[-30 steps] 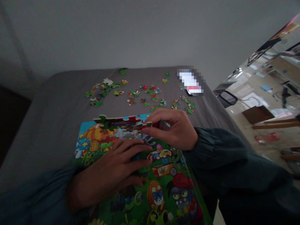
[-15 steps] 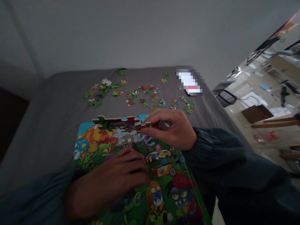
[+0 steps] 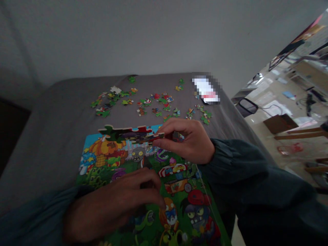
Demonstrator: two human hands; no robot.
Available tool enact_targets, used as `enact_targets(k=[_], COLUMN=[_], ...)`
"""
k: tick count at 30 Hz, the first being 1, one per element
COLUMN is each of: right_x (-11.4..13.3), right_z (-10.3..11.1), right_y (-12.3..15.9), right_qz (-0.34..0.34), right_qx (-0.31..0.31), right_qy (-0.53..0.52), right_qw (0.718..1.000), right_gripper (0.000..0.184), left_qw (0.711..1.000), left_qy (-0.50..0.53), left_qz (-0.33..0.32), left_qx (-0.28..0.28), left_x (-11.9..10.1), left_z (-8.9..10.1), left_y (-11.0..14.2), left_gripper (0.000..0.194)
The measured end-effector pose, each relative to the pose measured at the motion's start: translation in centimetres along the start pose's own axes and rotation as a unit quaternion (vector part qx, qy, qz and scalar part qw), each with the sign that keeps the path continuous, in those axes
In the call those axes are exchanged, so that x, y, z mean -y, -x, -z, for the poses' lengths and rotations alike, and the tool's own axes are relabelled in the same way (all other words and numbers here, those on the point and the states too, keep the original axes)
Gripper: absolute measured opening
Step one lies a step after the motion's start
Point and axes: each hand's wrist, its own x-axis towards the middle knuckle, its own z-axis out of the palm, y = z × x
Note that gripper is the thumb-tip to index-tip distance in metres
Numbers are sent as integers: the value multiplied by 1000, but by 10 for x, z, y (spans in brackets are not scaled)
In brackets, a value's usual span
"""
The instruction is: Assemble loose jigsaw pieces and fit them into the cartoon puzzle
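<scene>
Right hand (image 3: 188,143) pinching now, fingers clamped on a joined strip of jigsaw pieces (image 3: 128,134) jutting past the fingertips; left hand (image 3: 123,201) curled, fingers together, on the printed puzzle board (image 3: 93,145), loose pieces (image 3: 153,106) beyond.

You wear a dark teal long-sleeved top (image 3: 269,194) with loose, puffy sleeves gathered at a ruched cuff (image 3: 217,150); your left hand (image 3: 115,205) and right hand (image 3: 189,141) are bare.

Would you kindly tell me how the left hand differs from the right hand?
The right hand pinches the joined jigsaw pieces, while the left hand lies curled on the printed puzzle. The right hand sits higher in view than the left hand. Both are bare and come from dark sleeves.
</scene>
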Motion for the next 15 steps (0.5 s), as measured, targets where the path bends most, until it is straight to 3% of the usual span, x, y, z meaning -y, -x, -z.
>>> enact_targets(k=[4, 7, 9, 12, 15], right_x=[1, 3, 3, 4, 4], right_z=[1, 1, 2, 2, 2], right_y=[-1, -1, -1, -2, -2], right_qz=[-11, -16, -17, -27, -43], right_qx=[-4, -13, -19, -24, -28], right_qy=[-9, -11, -11, -12, -20], right_qw=[1000, 1000, 1000, 999, 999], right_gripper=[12, 12, 12, 13, 15], left_qw=[995, 979, 953, 880, 763], left_qy=[29, 49, 105, 238, 408], left_qz=[36, 123, 200, 282, 288], left_qx=[-85, -157, -202, -299, -411], left_x=[10, 17, 20, 21, 20], left_z=[4, 18, 26, 32, 31], left_y=[-1, -1, -1, -1, -2], left_gripper=[39, 28, 24, 22, 25])
